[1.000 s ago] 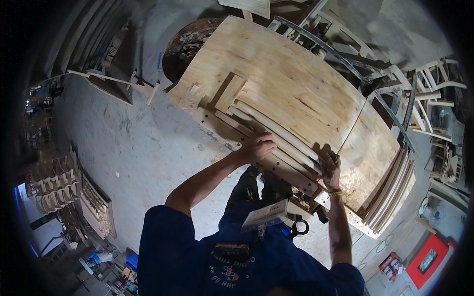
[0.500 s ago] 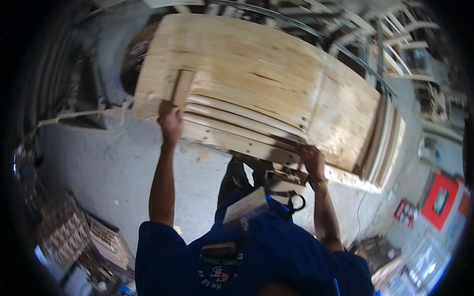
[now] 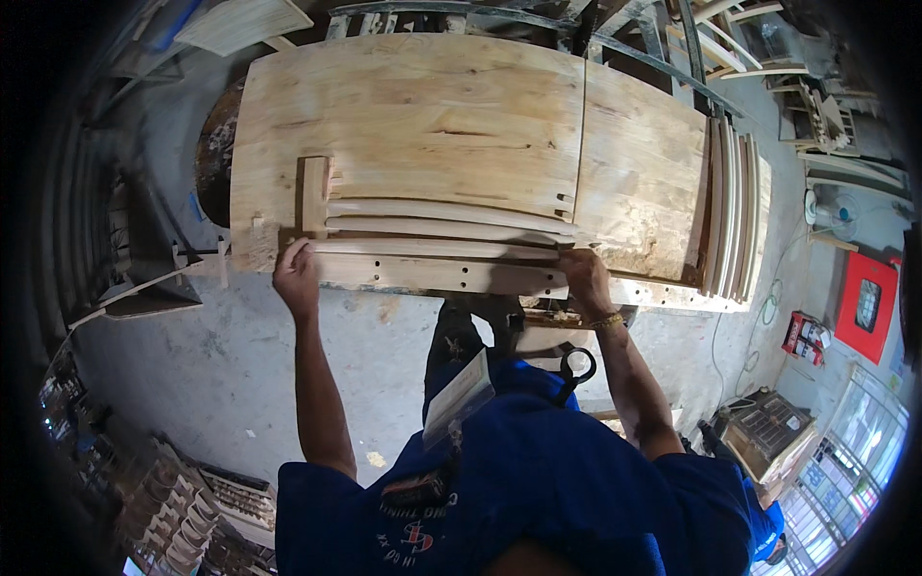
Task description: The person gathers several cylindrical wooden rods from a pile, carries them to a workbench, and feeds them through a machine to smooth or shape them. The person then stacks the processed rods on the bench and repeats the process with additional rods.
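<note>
A pale, slim wooden slat [image 3: 432,250] lies lengthwise along the near side of a wooden work table [image 3: 413,106]. My left hand [image 3: 297,278] is closed on its left end, thumb and fingers pinched together. At the opposite end my right hand [image 3: 587,280] is closed on the slat too, its fingertips partly hidden. Just beyond it lie two similar slats [image 3: 442,208], roughly parallel. A short wooden block [image 3: 313,197] stands crosswise by their left ends. Between the held slat and the table's front edge runs a strip with dark round holes [image 3: 413,272].
Several more slats [image 3: 735,211] lie side by side at the table's right end. A metal rail [image 3: 634,53] passes behind the table. Wooden parts [image 3: 182,518] are stacked at lower left. A red panel [image 3: 867,305] and a fan [image 3: 840,213] are at right.
My view has turned and levelled, so the table appears straighter and sharper. Both hands stay at the two ends of the near slats.
</note>
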`<state>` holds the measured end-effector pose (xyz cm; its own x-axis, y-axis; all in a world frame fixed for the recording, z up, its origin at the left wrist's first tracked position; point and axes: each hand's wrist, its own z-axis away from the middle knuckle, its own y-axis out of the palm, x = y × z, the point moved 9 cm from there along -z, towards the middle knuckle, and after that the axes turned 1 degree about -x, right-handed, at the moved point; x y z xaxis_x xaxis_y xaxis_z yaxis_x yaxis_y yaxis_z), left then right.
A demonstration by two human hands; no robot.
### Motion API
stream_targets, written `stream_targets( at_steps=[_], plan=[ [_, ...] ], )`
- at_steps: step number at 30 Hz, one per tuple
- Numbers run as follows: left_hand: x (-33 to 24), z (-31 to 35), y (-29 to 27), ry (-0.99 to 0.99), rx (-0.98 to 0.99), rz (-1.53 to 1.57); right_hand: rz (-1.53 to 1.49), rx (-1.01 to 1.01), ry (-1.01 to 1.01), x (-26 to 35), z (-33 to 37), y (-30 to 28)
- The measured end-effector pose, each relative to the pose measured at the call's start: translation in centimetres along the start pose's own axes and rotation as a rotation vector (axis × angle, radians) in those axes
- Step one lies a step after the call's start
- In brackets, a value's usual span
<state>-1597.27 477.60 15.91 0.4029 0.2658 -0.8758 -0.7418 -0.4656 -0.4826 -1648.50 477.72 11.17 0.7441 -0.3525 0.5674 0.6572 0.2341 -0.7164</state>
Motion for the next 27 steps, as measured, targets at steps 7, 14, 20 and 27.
stream_targets(
  at_steps=[7, 14, 20, 27],
  plan=[
    [-4.0, 2.2, 3.4, 0.426, 0.042, -0.728, 0.156, -0.032, 0.011, 0.0, 0.0, -3.1],
    [-14.7, 8.8, 20.0, 0.745, 0.257, -0.419, 0.275, -0.080, -0.009, 1.8, 1.2, -1.3],
    [-10.4, 7.3, 22.3, 0.637, 0.444, -0.439, 0.084, 0.019, 0.062, -0.2, 0.3, -1.9],
    [-11.1, 6.9, 23.7, 0.654, 0.566, -0.526, 0.287, -0.257, -0.073, 1.6, -0.9, 0.2]
  ],
)
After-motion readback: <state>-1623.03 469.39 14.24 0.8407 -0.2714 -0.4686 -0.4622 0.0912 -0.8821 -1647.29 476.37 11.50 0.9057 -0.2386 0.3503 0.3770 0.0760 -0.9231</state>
